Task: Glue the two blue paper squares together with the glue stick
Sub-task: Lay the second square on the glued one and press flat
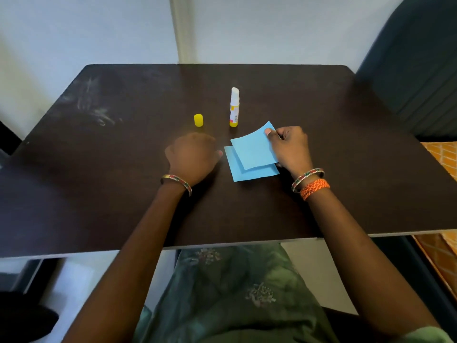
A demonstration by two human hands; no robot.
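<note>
Two blue paper squares overlap at the middle of the dark table. The lower blue square (247, 173) lies flat. The upper blue square (254, 148) is skewed over it, its far right corner lifted and pinched by my right hand (289, 147). My left hand (193, 157) rests on the table just left of the papers, fingers curled, holding nothing. The glue stick (234, 107) stands upright and uncapped behind the papers, its white glue exposed. Its yellow cap (198, 120) stands to the left of it.
The dark table (111, 181) ends at a white front edge near my lap. A dark chair back (415, 70) stands at the far right, orange patterned fabric (442, 157) beside the table's right edge. White scuff marks show on the table's far left.
</note>
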